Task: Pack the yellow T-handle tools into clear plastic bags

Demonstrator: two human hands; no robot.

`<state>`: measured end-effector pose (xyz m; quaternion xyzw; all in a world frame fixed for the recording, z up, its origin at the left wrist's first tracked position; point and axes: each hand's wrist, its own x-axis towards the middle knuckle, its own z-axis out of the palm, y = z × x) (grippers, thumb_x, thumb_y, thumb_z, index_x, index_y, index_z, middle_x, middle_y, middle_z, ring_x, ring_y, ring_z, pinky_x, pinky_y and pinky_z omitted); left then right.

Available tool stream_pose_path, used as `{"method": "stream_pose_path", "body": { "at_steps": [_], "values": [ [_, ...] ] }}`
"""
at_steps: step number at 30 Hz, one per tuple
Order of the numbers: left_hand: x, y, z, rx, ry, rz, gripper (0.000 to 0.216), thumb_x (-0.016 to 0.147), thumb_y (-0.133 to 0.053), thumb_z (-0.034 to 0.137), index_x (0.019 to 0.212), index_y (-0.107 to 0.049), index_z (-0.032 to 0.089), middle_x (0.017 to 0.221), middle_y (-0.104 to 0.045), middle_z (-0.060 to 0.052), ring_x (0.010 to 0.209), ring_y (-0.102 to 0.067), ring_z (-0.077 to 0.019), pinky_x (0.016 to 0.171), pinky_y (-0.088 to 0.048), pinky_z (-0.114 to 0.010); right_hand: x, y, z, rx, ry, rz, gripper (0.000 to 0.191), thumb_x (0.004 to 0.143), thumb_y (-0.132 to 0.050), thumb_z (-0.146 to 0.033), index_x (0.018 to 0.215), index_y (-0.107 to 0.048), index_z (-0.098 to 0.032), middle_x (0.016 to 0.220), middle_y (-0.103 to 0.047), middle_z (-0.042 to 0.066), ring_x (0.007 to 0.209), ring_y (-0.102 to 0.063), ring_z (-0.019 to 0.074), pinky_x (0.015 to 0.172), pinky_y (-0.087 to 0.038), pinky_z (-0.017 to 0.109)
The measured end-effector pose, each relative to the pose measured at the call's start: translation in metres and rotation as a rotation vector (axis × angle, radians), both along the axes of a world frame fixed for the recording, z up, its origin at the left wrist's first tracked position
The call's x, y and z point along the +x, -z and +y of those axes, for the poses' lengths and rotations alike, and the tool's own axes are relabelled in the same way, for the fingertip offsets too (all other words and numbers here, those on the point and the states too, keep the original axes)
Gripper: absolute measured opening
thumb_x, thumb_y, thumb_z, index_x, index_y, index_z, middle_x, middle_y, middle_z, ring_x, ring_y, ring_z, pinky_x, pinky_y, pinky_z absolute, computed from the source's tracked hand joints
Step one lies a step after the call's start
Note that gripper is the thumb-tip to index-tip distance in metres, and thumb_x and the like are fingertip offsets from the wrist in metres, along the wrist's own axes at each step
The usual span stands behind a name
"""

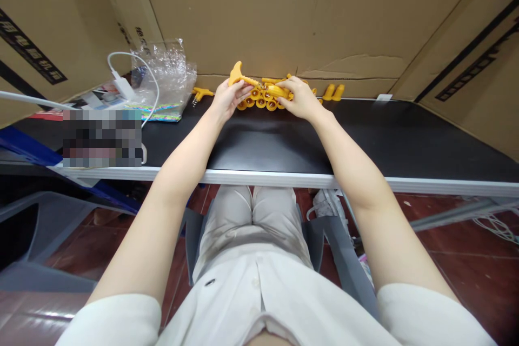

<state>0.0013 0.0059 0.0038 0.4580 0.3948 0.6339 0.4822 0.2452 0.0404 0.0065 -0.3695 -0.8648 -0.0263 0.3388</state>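
My left hand (pixel 227 98) pinches a yellow T-shaped plastic part (pixel 238 74) at the far side of the black table (pixel 385 135). My right hand (pixel 297 98) is closed on the other end, a yellow cap-like piece (pixel 277 91), with a small metal spring between the two parts. Just beyond my fingers lies a row of several yellow round caps (pixel 259 101). Two more yellow pieces (pixel 333 92) stand to the right, and another T-shaped part (pixel 201 93) lies to the left.
A crumpled clear plastic bag (pixel 164 73) and a white charger with cable (pixel 124 86) sit at the back left. Cardboard walls (pixel 284 11) surround the table. A grey chair (pixel 344 259) and red floor show below the table's edge.
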Motion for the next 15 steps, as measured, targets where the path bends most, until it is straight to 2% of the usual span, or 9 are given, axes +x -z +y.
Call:
{"method": "stream_pose_path", "body": {
  "at_steps": [3,6,9,12,13,15],
  "values": [
    [0.004,0.0,-0.002,-0.023,0.09,0.053,0.02,0.106,-0.069,0.035,0.118,-0.066,0.019,0.126,-0.083,-0.01,0.128,-0.079,-0.0269,0.114,-0.062,-0.038,-0.002,0.0,-0.001,-0.012,-0.011,0.007,0.055,0.094,-0.074,-0.059,0.136,-0.078,-0.024,0.131,-0.074,0.018,0.129,-0.067,0.0449,0.119,-0.05,0.069],
    [0.009,-0.001,-0.003,-0.084,0.146,0.135,0.035,0.11,-0.058,0.049,0.132,-0.063,0.023,0.135,-0.079,-0.012,0.124,-0.081,-0.0298,0.108,-0.065,-0.042,-0.003,0.001,0.0,-0.02,-0.006,0.008,0.054,0.095,-0.073,-0.058,0.135,-0.079,-0.023,0.132,-0.073,0.019,0.131,-0.066,0.045,0.12,-0.049,0.068],
    [0.013,-0.001,-0.003,-0.104,0.076,0.249,0.047,0.111,-0.054,0.039,0.156,-0.047,0.03,0.14,-0.074,-0.009,0.123,-0.081,-0.0308,0.106,-0.066,-0.049,-0.003,0.0,-0.002,-0.031,0.024,0.01,0.053,0.098,-0.07,-0.056,0.137,-0.078,-0.021,0.133,-0.072,0.02,0.134,-0.065,0.0445,0.12,-0.05,0.066],
    [0.012,0.002,-0.008,-0.034,0.003,0.456,0.074,0.103,-0.067,0.027,0.168,-0.032,0.031,0.138,-0.073,-0.009,0.13,-0.076,-0.0335,0.114,-0.058,-0.056,-0.004,-0.001,-0.005,-0.046,0.052,0.01,0.056,0.099,-0.068,-0.057,0.141,-0.075,-0.021,0.134,-0.071,0.02,0.134,-0.064,0.0446,0.117,-0.052,0.066],
    [0.01,0.002,-0.01,0.006,-0.008,0.548,0.078,0.1,-0.072,0.026,0.167,-0.033,0.03,0.137,-0.073,-0.009,0.135,-0.073,-0.0348,0.119,-0.054,-0.056,-0.004,-0.002,-0.005,-0.047,0.051,0.011,0.056,0.099,-0.068,-0.058,0.141,-0.075,-0.022,0.134,-0.071,0.02,0.133,-0.065,0.0445,0.116,-0.053,0.066],
    [0.006,0.004,-0.014,0.092,-0.029,0.746,0.074,0.094,-0.077,0.026,0.161,-0.045,0.026,0.137,-0.074,-0.009,0.145,-0.065,-0.0379,0.126,-0.046,-0.055,-0.003,-0.001,-0.004,-0.039,0.032,0.018,0.056,0.098,-0.07,-0.059,0.14,-0.076,-0.023,0.132,-0.072,0.019,0.131,-0.066,0.0441,0.115,-0.053,0.066]
  ]
}}
